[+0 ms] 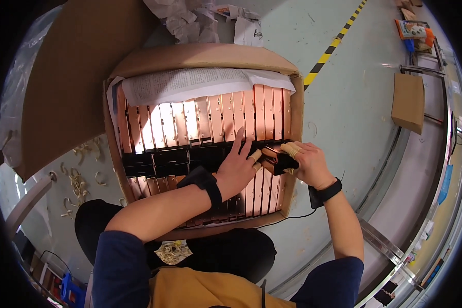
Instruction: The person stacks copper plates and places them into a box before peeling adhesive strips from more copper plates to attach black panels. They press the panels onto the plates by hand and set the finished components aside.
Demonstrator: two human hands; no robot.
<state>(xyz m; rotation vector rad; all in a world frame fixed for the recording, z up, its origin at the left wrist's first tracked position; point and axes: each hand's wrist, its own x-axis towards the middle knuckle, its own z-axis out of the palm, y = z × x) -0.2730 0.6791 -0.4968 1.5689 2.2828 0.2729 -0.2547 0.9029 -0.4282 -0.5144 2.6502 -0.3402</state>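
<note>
An open cardboard box (203, 55) in front of me holds rows of thin copper-coloured metal plates (231, 117), standing on edge with dark gaps between them. My right hand (308, 161), with cream finger cots on some fingers, is closed on a small block of copper-coloured plates (276, 158) at the box's right side. The block's near face looks dark. My left hand (239, 167) reaches over the middle of the box with its fingers stretched and spread. Its cot-covered fingertips come close to the block; whether they touch it I cannot tell. Both wrists wear black bands.
Printed paper (190, 84) lies along the box's far edge. A raised cardboard flap (61, 87) stands at the left. Cream finger cots (77, 185) are scattered on the floor, and a small bag of them (173, 252) rests by my lap. A cardboard carton (408, 102) stands far right.
</note>
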